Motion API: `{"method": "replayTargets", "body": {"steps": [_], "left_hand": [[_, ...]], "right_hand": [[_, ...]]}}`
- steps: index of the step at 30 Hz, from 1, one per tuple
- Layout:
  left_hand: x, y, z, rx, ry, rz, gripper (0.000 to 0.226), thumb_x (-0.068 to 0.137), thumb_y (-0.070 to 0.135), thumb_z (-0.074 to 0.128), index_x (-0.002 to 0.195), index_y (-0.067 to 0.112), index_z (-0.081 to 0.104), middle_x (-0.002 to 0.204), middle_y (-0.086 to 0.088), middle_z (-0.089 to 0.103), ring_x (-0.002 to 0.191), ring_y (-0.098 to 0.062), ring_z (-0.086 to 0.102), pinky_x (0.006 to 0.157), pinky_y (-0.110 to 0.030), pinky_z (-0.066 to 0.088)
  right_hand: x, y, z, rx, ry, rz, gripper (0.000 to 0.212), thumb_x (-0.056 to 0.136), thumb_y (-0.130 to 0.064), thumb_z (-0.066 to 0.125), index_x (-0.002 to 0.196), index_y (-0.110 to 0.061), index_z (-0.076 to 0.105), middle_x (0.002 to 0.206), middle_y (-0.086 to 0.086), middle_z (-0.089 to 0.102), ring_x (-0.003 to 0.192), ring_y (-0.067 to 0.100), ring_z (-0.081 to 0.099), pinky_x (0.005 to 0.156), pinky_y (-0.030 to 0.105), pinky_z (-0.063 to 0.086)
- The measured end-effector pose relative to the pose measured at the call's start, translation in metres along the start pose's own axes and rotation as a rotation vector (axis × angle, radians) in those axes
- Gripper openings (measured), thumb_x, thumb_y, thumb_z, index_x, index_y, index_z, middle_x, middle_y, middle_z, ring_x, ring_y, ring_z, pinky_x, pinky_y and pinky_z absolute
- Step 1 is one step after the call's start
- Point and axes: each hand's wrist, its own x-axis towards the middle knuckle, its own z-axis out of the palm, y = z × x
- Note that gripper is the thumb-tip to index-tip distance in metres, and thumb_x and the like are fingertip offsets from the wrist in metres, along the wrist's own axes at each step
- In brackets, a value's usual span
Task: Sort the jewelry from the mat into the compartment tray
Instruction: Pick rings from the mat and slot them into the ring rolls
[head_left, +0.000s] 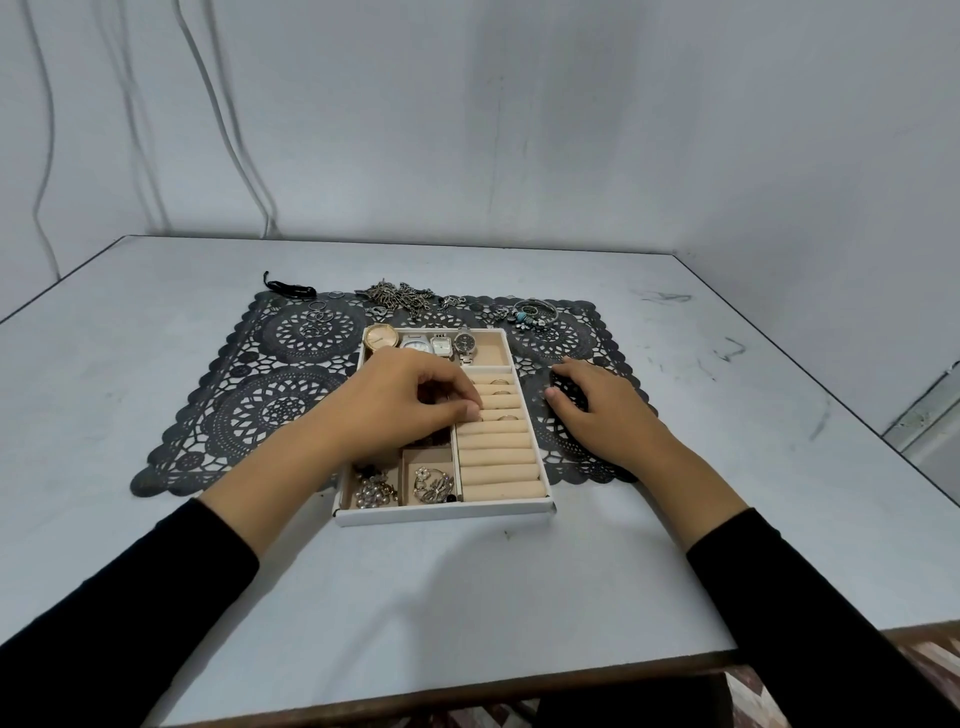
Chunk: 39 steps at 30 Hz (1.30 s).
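Observation:
A white compartment tray (441, 512) with beige lining sits on the black lace mat (260, 410). Several watches (464, 343) lie in its far row. Its beige ring rolls (498, 457) hold a few rings (506, 417). Brooches (435, 483) and beaded pieces (374, 488) fill the near compartments. My left hand (410, 400) hovers over the tray with its fingertips pinched at the left end of the ring rolls; whatever they hold is hidden. My right hand (597, 405) rests palm down on the mat right of the tray, holding nothing.
Along the mat's far edge lie a black cord bracelet (291, 289), loose rings (318, 312), a pile of chains (400, 296) and beaded bracelets (532, 312). The pale table (519, 597) ends close to me; a wall stands behind.

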Motion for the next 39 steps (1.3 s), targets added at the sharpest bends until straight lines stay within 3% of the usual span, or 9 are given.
{"method": "replayTargets", "body": {"steps": [6,22,27,33,37,39], "left_hand": [[0.0,0.002,0.001,0.017,0.005,0.003,0.009,0.08,0.029,0.079,0.089,0.027,0.079,0.082,0.015,0.073,0.082,0.002,0.065,0.075,-0.013,0.049],[0.0,0.002,0.002,0.012,0.024,0.013,0.011,0.079,0.028,0.08,0.089,0.024,0.079,0.081,0.013,0.073,0.08,0.001,0.066,0.075,-0.015,0.051],[-0.001,0.003,0.004,0.049,0.043,0.043,0.01,0.08,0.025,0.08,0.089,0.022,0.079,0.083,0.013,0.074,0.082,0.002,0.065,0.074,-0.012,0.049],[-0.001,0.001,0.005,0.047,0.05,0.043,0.008,0.081,0.025,0.079,0.088,0.023,0.078,0.081,0.014,0.073,0.08,0.002,0.065,0.075,-0.016,0.05],[-0.001,-0.001,-0.001,0.048,0.155,0.03,0.006,0.083,0.028,0.077,0.089,0.028,0.076,0.083,0.017,0.07,0.082,0.005,0.062,0.07,-0.008,0.044],[0.0,-0.002,-0.009,-0.019,0.251,-0.009,0.008,0.084,0.027,0.074,0.091,0.029,0.073,0.085,0.016,0.07,0.081,0.003,0.063,0.074,-0.011,0.048]], "right_hand": [[0.0,0.002,0.001,0.003,0.003,0.008,0.043,0.098,-0.032,0.048,0.137,-0.015,0.048,0.142,0.001,0.048,0.128,0.016,0.044,0.089,0.013,0.025],[0.0,0.0,-0.001,-0.002,-0.002,0.003,0.044,0.098,-0.032,0.048,0.138,-0.014,0.047,0.144,0.0,0.046,0.131,0.015,0.042,0.098,0.019,0.028],[0.0,0.001,0.0,0.014,0.003,0.011,0.043,0.098,-0.032,0.049,0.137,-0.016,0.048,0.141,0.0,0.048,0.129,0.016,0.044,0.09,0.016,0.027],[0.001,0.002,0.0,0.043,0.015,0.012,0.041,0.097,-0.031,0.051,0.134,-0.015,0.051,0.137,0.0,0.052,0.125,0.014,0.047,0.09,0.015,0.028],[0.006,0.003,0.0,0.082,0.048,0.022,0.034,0.095,-0.03,0.053,0.126,-0.016,0.057,0.124,0.0,0.06,0.113,0.014,0.053,0.085,0.018,0.033],[0.009,0.003,-0.001,0.092,0.085,0.028,0.034,0.095,-0.029,0.054,0.126,-0.015,0.058,0.124,0.001,0.061,0.113,0.015,0.053,0.086,0.017,0.033]]}}
